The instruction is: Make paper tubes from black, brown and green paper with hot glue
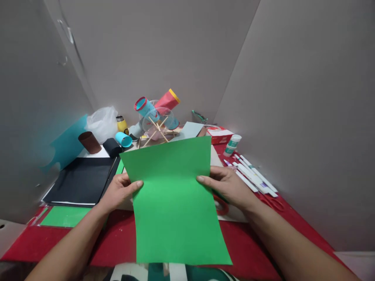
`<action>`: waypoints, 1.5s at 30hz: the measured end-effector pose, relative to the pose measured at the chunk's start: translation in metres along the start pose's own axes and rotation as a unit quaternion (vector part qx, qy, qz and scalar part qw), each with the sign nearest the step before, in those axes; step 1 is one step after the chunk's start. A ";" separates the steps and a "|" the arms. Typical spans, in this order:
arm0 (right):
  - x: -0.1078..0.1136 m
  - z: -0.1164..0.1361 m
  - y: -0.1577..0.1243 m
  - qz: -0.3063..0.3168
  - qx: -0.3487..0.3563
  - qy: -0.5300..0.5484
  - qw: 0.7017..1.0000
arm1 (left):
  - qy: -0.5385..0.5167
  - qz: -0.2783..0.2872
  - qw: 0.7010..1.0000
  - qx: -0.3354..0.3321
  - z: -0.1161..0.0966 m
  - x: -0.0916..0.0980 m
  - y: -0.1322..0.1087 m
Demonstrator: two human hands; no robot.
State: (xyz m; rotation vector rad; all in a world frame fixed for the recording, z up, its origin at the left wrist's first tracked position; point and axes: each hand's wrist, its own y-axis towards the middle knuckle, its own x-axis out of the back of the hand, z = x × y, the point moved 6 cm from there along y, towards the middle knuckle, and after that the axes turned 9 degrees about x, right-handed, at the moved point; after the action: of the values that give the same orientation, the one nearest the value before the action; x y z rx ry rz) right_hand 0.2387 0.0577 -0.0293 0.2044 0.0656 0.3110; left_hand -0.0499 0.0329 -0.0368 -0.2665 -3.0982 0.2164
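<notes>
2 hands up and a green sheet [175, 203] between them, held in the air over the near edge of the red table [258, 242]. The left hand [118, 191] pinches the left edge with its thumb on the front. The right hand [225, 185] grips the right edge the same way, at about the same height. The paper hangs flat with its lower corners free. To my eye, a light, level pinch suits it best, since a hard squeeze would crease it. Black paper [82, 179] lies to the left and pens [254, 175] to the right. A red loop [221, 205] peeks out behind the sheet; it may be scissors, I can't tell. A stick-and-cup model [156, 117] stands at the back, well clear.
</notes>
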 end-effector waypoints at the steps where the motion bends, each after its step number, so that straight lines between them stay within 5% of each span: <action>1: 0.001 -0.003 0.000 -0.007 -0.003 0.003 1.000 | -0.004 0.008 1.000 0.011 0.001 -0.003 0.000; 7: 0.012 -0.015 0.003 -0.058 0.004 0.018 0.998 | -0.011 0.047 0.995 0.087 0.017 -0.016 0.004; 15: -0.005 -0.017 -0.002 0.007 -0.056 0.011 0.998 | -0.087 0.012 0.990 0.112 0.021 -0.015 0.005; 25: -0.004 -0.022 -0.001 -0.017 -0.048 0.021 0.998 | -0.104 0.051 0.989 0.093 0.030 -0.015 0.008; 45: -0.004 -0.029 0.000 0.002 -0.069 0.054 0.996 | -0.118 0.022 0.986 0.118 0.030 -0.016 0.010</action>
State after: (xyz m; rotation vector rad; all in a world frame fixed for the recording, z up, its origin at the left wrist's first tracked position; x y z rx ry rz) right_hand 0.2320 0.0623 -0.0572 0.0497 0.1500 0.3300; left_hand -0.0332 0.0354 -0.0678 -0.3222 -3.2533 0.6574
